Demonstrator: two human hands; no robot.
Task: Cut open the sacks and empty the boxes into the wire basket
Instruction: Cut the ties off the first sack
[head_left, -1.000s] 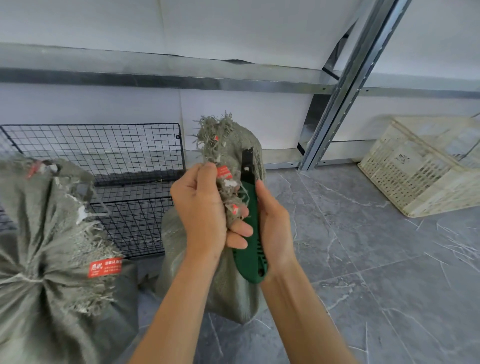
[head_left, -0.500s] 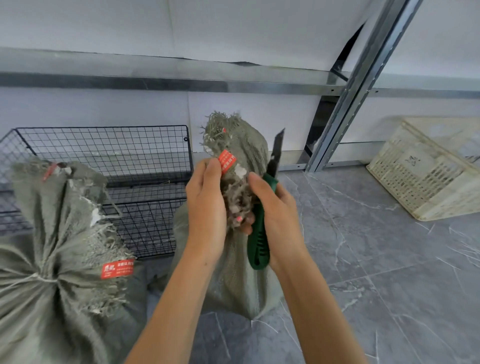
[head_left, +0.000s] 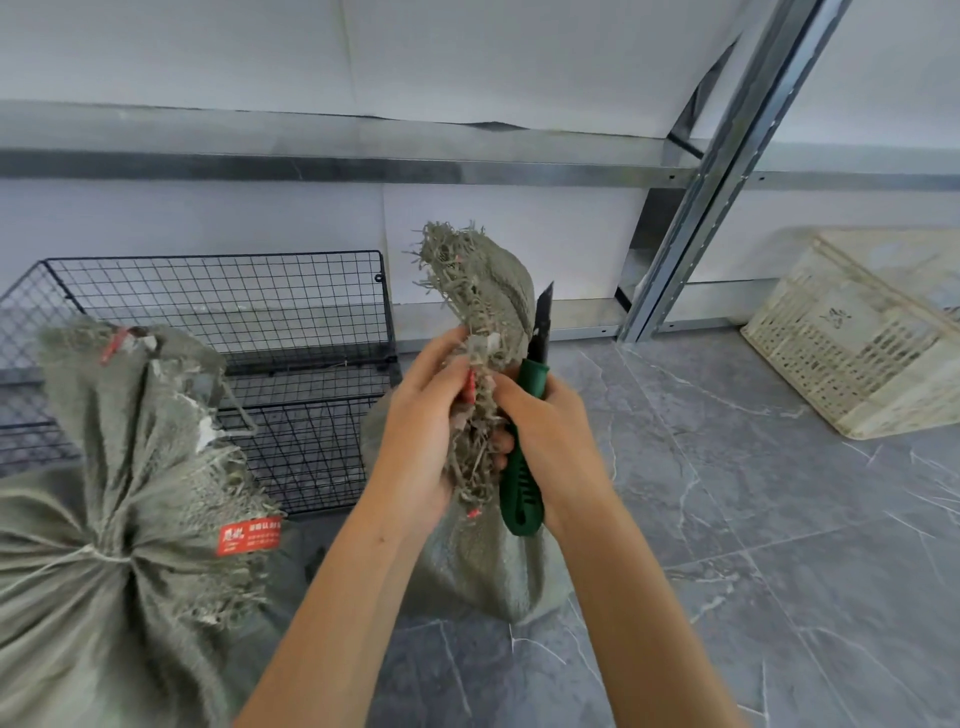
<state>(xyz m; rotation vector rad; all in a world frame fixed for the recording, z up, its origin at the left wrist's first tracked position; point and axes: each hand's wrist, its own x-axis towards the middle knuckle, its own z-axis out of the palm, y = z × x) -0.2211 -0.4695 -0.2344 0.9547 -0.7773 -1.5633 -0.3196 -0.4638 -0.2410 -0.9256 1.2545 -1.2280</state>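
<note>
Near sack (head_left: 130, 493): slumped at lower left on the grey tiled floor (head_left: 753, 519), neck bunched and bound with pale string, red label (head_left: 249, 535) on the frayed fold. Looks uncut, judging by the intact tie.
Left hand (head_left: 426, 431): curled round the ragged neck of the middle sack, fingers sunk into the loose fibres and gripping.
Right hand (head_left: 550, 441): closed round the green handle of the knife, fingertips also pushed into the frayed weave beside the left hand.
Knife (head_left: 522, 488): upright, dark blade extended and pointing up, just beside the neck on its right. Cannot tell whether the edge touches the cloth.
Middle sack (head_left: 483, 566): standing on the floor between the forearms, near the basket's right front corner, shredded top flopping above the hands.
Boxes: none in view, presumably inside the sacks.
Handling: woven cloth, soft and limp, shedding strands and likely to slip through a loose grip. Bulging body suggests some weight, so probably easier tipped than lifted by the neck.
Where to hold: tight below the frayed end, cloth pulled taut away from the blade. For emptying, probably the bottom corners.
Wire basket (head_left: 234, 312): black mesh, open top, behind both sacks against the wall.
Crate (head_left: 857, 338): cream plastic, far right, well apart from the sacks.
Rack (head_left: 727, 171): galvanised upright and rail along the back wall.
</note>
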